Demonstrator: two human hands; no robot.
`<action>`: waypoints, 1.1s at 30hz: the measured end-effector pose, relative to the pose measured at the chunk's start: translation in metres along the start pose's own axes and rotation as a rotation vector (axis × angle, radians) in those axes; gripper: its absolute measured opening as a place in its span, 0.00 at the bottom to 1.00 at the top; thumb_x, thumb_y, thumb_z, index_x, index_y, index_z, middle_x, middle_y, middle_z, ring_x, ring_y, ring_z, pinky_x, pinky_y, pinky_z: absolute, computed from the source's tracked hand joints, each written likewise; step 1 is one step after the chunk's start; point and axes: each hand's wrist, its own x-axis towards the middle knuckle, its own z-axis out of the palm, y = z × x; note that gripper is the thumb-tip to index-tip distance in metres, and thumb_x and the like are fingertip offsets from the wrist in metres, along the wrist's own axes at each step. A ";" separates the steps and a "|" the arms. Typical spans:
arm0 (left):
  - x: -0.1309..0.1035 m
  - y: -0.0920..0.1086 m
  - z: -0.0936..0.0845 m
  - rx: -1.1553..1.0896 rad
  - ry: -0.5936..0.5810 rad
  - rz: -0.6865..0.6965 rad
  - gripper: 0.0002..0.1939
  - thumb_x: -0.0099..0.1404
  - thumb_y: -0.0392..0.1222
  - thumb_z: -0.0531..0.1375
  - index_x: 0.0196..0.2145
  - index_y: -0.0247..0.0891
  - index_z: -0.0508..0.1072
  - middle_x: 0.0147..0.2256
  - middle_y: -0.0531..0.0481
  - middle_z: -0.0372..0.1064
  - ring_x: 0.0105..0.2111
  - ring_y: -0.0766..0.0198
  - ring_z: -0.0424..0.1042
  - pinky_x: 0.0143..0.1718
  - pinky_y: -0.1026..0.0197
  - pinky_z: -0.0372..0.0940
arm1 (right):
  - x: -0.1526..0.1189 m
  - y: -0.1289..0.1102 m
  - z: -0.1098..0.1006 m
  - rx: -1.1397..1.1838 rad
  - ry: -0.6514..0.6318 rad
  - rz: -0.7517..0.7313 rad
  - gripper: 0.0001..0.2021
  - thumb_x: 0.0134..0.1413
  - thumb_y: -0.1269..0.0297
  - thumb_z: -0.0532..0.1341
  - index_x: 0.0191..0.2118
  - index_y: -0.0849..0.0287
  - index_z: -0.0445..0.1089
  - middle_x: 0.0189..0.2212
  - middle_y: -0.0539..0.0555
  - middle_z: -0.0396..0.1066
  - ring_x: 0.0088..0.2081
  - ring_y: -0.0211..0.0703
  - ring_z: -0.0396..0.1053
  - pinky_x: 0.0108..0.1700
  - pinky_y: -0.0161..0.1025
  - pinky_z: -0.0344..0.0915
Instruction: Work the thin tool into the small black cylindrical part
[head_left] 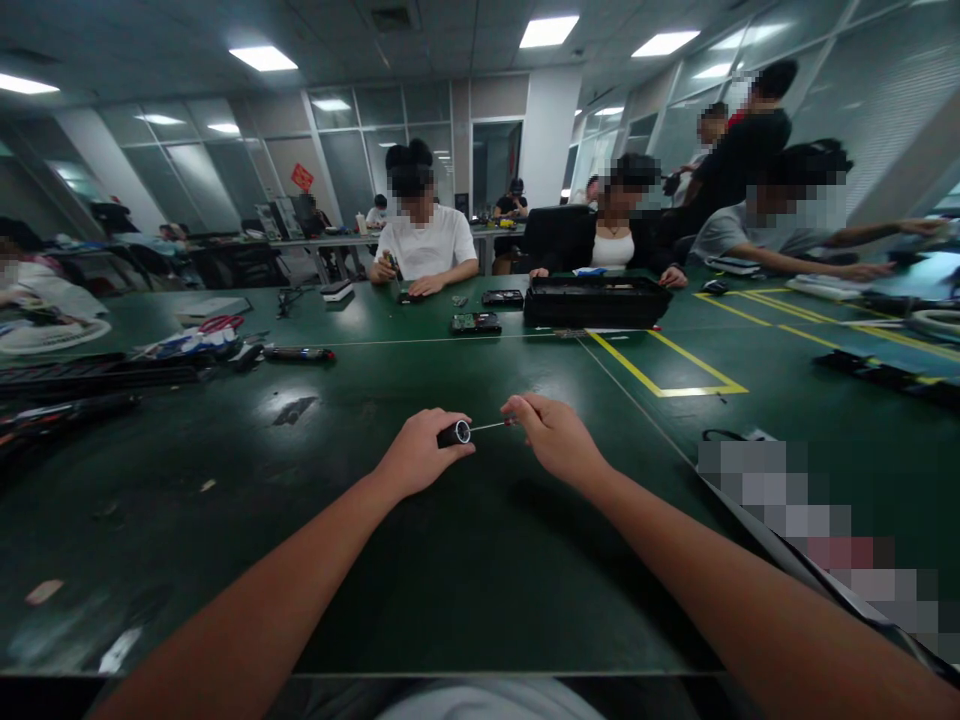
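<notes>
- Head view, far left: person in white (71,290), cut off by frame edge. Long dark bars (97,372) lie on the green table (337,590) just in front.
- Next over: red-handled tool (221,323) in a jumble of parts. Just right of it, a dark cylindrical tool (298,354) with a red tip, lying flat.
- Across the table, centre: person in white T-shirt (431,240), one hand on a small dark part (409,297).
- Left hand (420,445): clamped on black cylinder (452,434), thumb and fingers around it, above the near half of the table. Cylinder's bright-ringed end faces right, toward the camera.
- Circuit-board unit (476,322): on the table beyond the hands, well apart from them.
- Thin-shafted tool (487,427): bridges the gap between the hands, shaft pointing left at the ringed end. Can't tell if its tip is inside.
- Right hand (553,435): fingers pinched on the tool's reddish end, mostly hidden.
- Right of that: long black tray (600,303), person in dark jacket (574,240) behind it; then yellow tape (694,391) on the table.
- Lower right: flat item (810,535), mostly pixelated, can't identify.
</notes>
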 end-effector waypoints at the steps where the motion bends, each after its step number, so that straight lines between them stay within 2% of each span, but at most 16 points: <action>1: 0.000 0.000 0.000 0.009 -0.011 0.007 0.18 0.62 0.49 0.64 0.50 0.45 0.74 0.42 0.49 0.72 0.43 0.55 0.68 0.44 0.53 0.61 | 0.000 0.000 0.000 0.017 -0.001 -0.001 0.18 0.66 0.54 0.49 0.43 0.56 0.73 0.32 0.53 0.75 0.28 0.42 0.69 0.31 0.40 0.62; 4: -0.001 0.001 0.001 0.040 -0.040 0.020 0.17 0.62 0.48 0.64 0.49 0.46 0.75 0.41 0.50 0.72 0.42 0.55 0.67 0.44 0.53 0.60 | -0.001 -0.001 0.001 0.070 -0.023 -0.044 0.17 0.64 0.58 0.52 0.54 0.57 0.66 0.33 0.53 0.74 0.30 0.43 0.69 0.33 0.40 0.64; 7: -0.001 0.001 0.001 0.038 -0.036 0.020 0.16 0.62 0.48 0.64 0.48 0.46 0.75 0.40 0.50 0.71 0.42 0.56 0.67 0.43 0.54 0.60 | -0.004 0.000 0.000 0.089 -0.035 -0.112 0.18 0.63 0.60 0.53 0.57 0.57 0.62 0.35 0.53 0.73 0.36 0.44 0.71 0.38 0.41 0.65; 9: -0.001 0.001 0.001 0.031 -0.036 0.019 0.16 0.62 0.48 0.64 0.48 0.46 0.75 0.41 0.51 0.71 0.42 0.56 0.67 0.43 0.54 0.60 | -0.004 0.001 0.000 0.075 -0.040 -0.106 0.17 0.64 0.58 0.53 0.56 0.56 0.65 0.34 0.52 0.74 0.35 0.43 0.71 0.37 0.41 0.64; 13: -0.001 0.002 0.000 0.009 -0.022 0.016 0.17 0.62 0.48 0.65 0.48 0.45 0.75 0.41 0.50 0.72 0.42 0.56 0.68 0.44 0.54 0.60 | -0.001 0.000 -0.002 -0.013 -0.013 -0.015 0.22 0.67 0.50 0.47 0.42 0.56 0.74 0.31 0.53 0.75 0.29 0.43 0.69 0.32 0.41 0.62; 14: -0.001 0.002 0.001 0.007 -0.019 0.015 0.17 0.62 0.48 0.65 0.49 0.45 0.75 0.41 0.50 0.72 0.42 0.56 0.68 0.44 0.54 0.60 | -0.001 -0.001 -0.003 -0.023 -0.006 -0.009 0.22 0.67 0.50 0.47 0.42 0.56 0.75 0.31 0.53 0.75 0.29 0.43 0.69 0.32 0.41 0.62; 16: -0.001 0.002 0.001 0.018 -0.024 0.017 0.17 0.62 0.48 0.65 0.49 0.45 0.75 0.41 0.50 0.72 0.42 0.56 0.68 0.44 0.54 0.60 | -0.001 -0.001 -0.003 -0.012 -0.016 -0.020 0.20 0.67 0.53 0.48 0.49 0.55 0.73 0.31 0.53 0.75 0.29 0.43 0.69 0.32 0.40 0.61; 18: -0.001 0.003 0.001 0.038 -0.039 0.024 0.17 0.62 0.47 0.65 0.48 0.45 0.75 0.40 0.50 0.72 0.42 0.56 0.68 0.43 0.54 0.60 | -0.002 -0.001 -0.003 0.023 -0.034 -0.039 0.19 0.66 0.56 0.50 0.56 0.54 0.68 0.32 0.52 0.74 0.28 0.42 0.68 0.31 0.40 0.61; 20: -0.001 0.003 0.001 0.044 -0.040 0.023 0.17 0.61 0.47 0.65 0.48 0.45 0.75 0.40 0.51 0.71 0.42 0.57 0.68 0.43 0.55 0.60 | -0.003 -0.001 -0.003 0.053 -0.051 -0.056 0.20 0.64 0.58 0.51 0.59 0.55 0.63 0.32 0.52 0.74 0.29 0.42 0.68 0.32 0.40 0.61; 24: -0.001 0.002 0.000 0.023 -0.020 -0.005 0.17 0.62 0.47 0.65 0.48 0.45 0.75 0.40 0.51 0.71 0.42 0.57 0.68 0.43 0.55 0.60 | -0.004 -0.001 -0.004 0.083 -0.059 -0.066 0.19 0.63 0.61 0.51 0.57 0.56 0.62 0.32 0.51 0.71 0.33 0.45 0.69 0.36 0.42 0.61; 29: -0.001 0.000 0.000 -0.005 -0.011 -0.002 0.17 0.62 0.47 0.65 0.48 0.45 0.75 0.40 0.51 0.71 0.42 0.57 0.68 0.43 0.55 0.60 | -0.003 -0.001 -0.004 0.091 -0.079 0.042 0.16 0.65 0.56 0.49 0.53 0.53 0.64 0.28 0.49 0.68 0.27 0.43 0.65 0.29 0.40 0.58; 33: -0.001 0.001 0.001 -0.021 -0.007 -0.004 0.17 0.62 0.48 0.65 0.48 0.45 0.75 0.41 0.51 0.72 0.42 0.57 0.68 0.43 0.55 0.60 | -0.003 0.002 -0.001 0.205 -0.050 -0.005 0.12 0.61 0.62 0.51 0.50 0.53 0.61 0.26 0.46 0.65 0.28 0.41 0.64 0.31 0.39 0.59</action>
